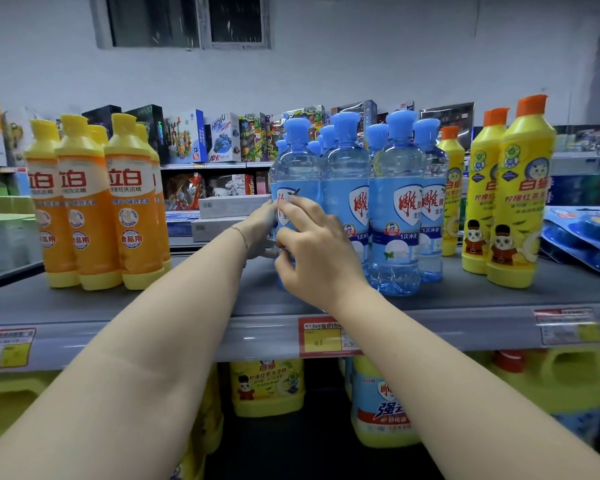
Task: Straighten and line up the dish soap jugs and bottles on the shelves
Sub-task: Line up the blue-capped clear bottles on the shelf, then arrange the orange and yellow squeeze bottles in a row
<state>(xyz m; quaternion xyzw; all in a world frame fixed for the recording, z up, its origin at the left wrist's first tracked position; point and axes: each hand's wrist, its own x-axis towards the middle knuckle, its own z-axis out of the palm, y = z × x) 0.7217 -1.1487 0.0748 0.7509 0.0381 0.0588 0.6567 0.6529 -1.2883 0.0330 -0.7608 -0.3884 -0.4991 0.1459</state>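
Orange bottles (97, 206) well left of blue bottle (293, 188), apart from it. Left hand (262, 230) wrapped on blue bottle's left side, fingers hidden behind. Right hand (312, 251) curled on its front, fingertips (293, 201) on label. Bottle upright, long axis vertical, leftmost of blue cluster, touching neighbour at right. Both hands equally near. Yellow bottles (513, 202) far right.

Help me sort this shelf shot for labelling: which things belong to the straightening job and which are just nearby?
Job:
clear blue bottle held between left hand and right hand
other blue bottles
orange bottles
yellow bottles
jugs below

Nearby:
toy boxes
price tag
blue blister packs
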